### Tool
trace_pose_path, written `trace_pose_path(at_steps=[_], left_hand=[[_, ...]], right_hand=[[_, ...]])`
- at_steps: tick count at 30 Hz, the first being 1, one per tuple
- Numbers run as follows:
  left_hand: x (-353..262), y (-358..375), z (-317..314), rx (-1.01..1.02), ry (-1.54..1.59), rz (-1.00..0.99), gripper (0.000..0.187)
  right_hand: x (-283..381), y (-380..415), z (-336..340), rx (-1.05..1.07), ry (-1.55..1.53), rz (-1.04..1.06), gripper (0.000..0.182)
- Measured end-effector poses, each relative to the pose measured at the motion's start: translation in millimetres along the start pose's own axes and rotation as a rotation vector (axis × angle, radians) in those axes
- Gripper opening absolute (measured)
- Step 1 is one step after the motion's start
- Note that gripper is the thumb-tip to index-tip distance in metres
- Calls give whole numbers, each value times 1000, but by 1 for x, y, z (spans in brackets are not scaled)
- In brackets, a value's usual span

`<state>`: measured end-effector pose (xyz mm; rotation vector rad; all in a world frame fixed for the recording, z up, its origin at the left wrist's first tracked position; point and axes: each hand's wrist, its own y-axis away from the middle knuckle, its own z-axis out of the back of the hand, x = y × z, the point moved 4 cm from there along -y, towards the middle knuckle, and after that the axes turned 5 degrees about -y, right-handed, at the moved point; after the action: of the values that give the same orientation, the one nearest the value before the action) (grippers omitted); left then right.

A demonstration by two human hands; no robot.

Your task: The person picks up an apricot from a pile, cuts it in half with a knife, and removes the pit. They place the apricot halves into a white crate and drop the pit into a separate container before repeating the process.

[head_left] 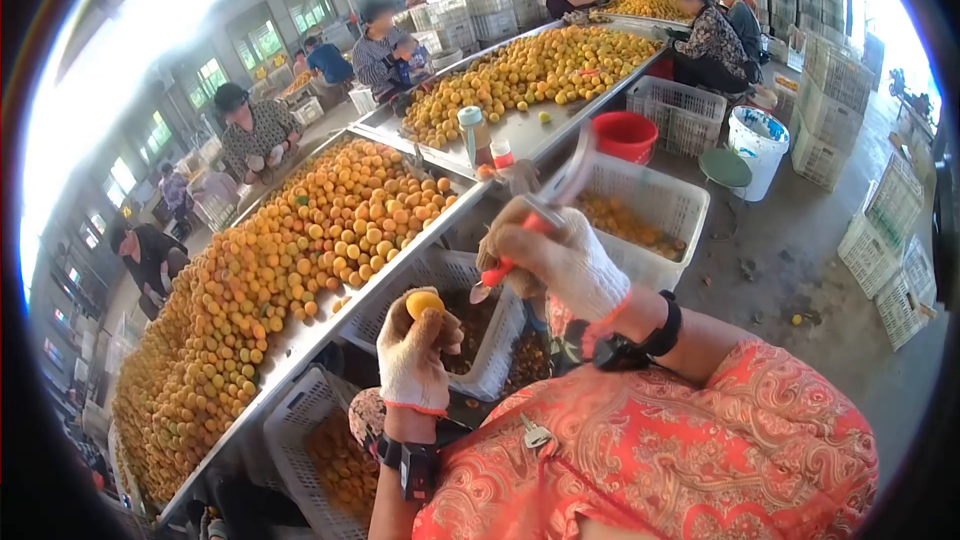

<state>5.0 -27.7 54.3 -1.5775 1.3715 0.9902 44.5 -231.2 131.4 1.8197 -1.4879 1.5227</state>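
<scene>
My left hand point(412, 360), in a white knit glove with browned fingertips, pinches a yellow-orange apricot point(425, 304) between thumb and fingers. To its right, my right hand point(578, 262), also gloved, is wrapped round a red-handled tool point(540, 224). A small metal tip pokes out below the fist, pointing toward the apricot but apart from it. Above the fist a greyish curved shape is smeared by motion; I cannot make out its edge. Both hands are above a pale crate point(490, 352) with dark, wet-looking contents.
Left of me, a metal table point(310, 335) bears heaped apricots point(330, 220). A bottle point(474, 135) stands at its corner. Fruit-filled crates point(290, 430) sit below. On the right are a red bucket point(625, 137), a white bucket point(755, 150) and a green stool point(725, 168). Several people work around the tables.
</scene>
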Motion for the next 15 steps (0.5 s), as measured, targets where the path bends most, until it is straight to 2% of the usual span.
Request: trace_pose_path(at_steps=[2, 3, 10, 15], left_hand=[[2, 0, -1, 5, -11, 16, 32], [3, 0, -1, 10, -18, 10, 32], [7, -2, 4, 9, -62, 78, 33], [6, -3, -2, 31, -35, 62, 37]], right_hand=[[1, 2, -1, -69, 162, 30, 16], [-6, -1, 2, -60, 108, 19, 14], [-14, -1, 2, 24, 98, -85, 17], [-14, -1, 0, -6, -2, -39, 20]])
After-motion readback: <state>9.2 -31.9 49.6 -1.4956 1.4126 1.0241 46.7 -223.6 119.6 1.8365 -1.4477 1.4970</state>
